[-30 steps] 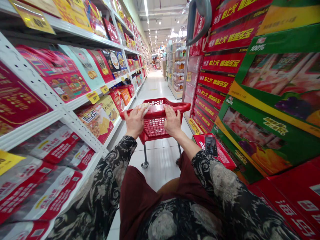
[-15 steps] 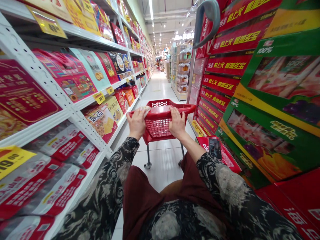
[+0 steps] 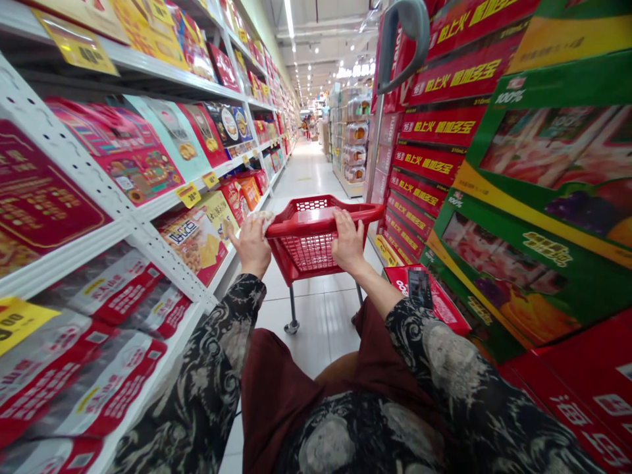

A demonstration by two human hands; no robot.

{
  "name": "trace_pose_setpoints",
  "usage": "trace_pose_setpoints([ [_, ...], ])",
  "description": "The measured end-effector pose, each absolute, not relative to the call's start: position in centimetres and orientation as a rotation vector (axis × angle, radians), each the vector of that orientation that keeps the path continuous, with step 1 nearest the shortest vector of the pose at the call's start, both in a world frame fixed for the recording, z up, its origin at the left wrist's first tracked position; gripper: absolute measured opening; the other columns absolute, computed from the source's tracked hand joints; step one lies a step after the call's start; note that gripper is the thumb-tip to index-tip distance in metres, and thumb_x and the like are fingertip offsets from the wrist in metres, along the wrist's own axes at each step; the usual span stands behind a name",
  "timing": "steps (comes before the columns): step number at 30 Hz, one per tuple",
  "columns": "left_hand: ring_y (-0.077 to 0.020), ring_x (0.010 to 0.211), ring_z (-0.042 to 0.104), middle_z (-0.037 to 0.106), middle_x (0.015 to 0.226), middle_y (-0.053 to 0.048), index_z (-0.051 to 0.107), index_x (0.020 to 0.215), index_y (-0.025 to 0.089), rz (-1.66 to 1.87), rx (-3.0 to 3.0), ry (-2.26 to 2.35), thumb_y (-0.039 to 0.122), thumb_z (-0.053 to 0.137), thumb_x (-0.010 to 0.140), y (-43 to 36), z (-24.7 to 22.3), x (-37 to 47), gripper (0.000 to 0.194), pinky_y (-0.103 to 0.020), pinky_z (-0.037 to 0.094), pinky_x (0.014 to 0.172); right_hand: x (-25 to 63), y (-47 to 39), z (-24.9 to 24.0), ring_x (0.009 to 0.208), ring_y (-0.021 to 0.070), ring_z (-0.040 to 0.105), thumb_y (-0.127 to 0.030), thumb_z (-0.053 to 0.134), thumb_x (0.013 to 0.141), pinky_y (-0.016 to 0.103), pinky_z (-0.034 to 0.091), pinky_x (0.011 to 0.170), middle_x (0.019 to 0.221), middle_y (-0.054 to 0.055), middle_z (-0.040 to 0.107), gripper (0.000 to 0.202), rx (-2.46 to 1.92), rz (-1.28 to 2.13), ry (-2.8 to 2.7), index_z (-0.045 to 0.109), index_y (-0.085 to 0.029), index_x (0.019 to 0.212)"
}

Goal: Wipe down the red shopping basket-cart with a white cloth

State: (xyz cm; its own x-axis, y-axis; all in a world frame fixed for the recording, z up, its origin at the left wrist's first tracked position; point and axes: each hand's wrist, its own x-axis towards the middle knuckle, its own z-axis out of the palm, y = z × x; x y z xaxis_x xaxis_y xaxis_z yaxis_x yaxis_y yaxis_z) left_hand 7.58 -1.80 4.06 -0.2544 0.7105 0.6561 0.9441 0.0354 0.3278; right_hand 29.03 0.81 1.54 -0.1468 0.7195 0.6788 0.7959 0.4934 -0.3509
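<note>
A red plastic shopping cart (image 3: 309, 253) on grey legs stands in front of me in the aisle. My right hand (image 3: 348, 242) is closed over the near rail of the cart, right of its middle. At the left end of that rail is my left hand (image 3: 253, 245), its fingers wrapped round a crumpled pale cloth (image 3: 261, 216). The cloth lies against the rail's left corner. Through the mesh, no goods can be made out in the basket.
Shelves (image 3: 187, 195) of boxed snacks line the left side. Stacked red drink cartons (image 3: 434, 161) and green fruit-drink boxes (image 3: 538, 257) rise on the right, beside a pole with a grey handle (image 3: 422, 46). A display rack (image 3: 353, 141) stands farther along the aisle.
My left hand has shifted left with the cloth, from on top of the rail to its left corner. My right hand keeps its hold. The shelves and boxes have shifted slightly left in view.
</note>
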Motion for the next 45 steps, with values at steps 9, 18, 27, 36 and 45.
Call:
trace_pose_setpoints([
  [9,-0.0225,0.129,0.043,0.049,0.138,-0.01,0.054,0.124,0.02,-1.093,-1.743,-1.957,0.012,0.038,0.081,-1.3,4.2,9.3,0.046,-0.055,0.004,0.114,29.3,0.9,1.4,0.137,0.0203,0.027,-0.006,0.037,0.068,0.051,0.016,0.111,0.146,0.01,0.036,0.073,-1.25,-0.147,-1.905,0.031,-0.012,0.141],
  [18,-0.0203,0.13,0.042,0.047,0.14,-0.009,0.051,0.126,0.022,-0.932,-1.995,-1.752,0.009,0.037,0.082,-1.2,4.9,14.9,0.048,-0.056,0.002,0.114,29.1,0.7,1.5,0.136,0.0219,0.031,-0.007,0.038,0.069,0.051,0.018,0.11,0.144,0.011,0.039,0.071,-1.225,-0.166,-1.901,0.032,-0.012,0.14],
  [27,-0.0207,0.13,0.042,0.048,0.139,-0.011,0.051,0.127,0.021,-0.942,-1.877,-1.862,0.008,0.037,0.083,-0.5,4.7,13.4,0.048,-0.058,0.005,0.113,31.1,1.9,1.5,0.132,0.0249,0.036,-0.008,0.037,0.071,0.057,0.019,0.108,0.14,0.013,0.044,0.068,-1.324,-0.188,-1.824,0.034,-0.011,0.139],
  [36,-0.0217,0.129,0.042,0.047,0.14,-0.008,0.05,0.127,0.024,-0.799,-2.123,-1.572,0.014,0.032,0.089,0.1,5.0,18.9,0.043,-0.06,0.006,0.112,31.3,1.6,1.6,0.131,0.0226,0.038,-0.007,0.038,0.07,0.056,0.018,0.109,0.139,0.012,0.047,0.071,-1.284,-0.174,-1.85,0.032,-0.015,0.14],
  [45,-0.0241,0.132,0.039,0.043,0.143,-0.01,0.047,0.131,0.022,-0.763,-1.974,-1.735,0.013,0.03,0.088,-0.3,4.9,15.6,0.047,-0.062,0.007,0.112,30.7,1.5,1.0,0.133,0.0212,0.036,-0.007,0.037,0.072,0.056,0.016,0.11,0.141,0.013,0.044,0.068,-1.268,-0.176,-1.847,0.033,-0.011,0.139],
])
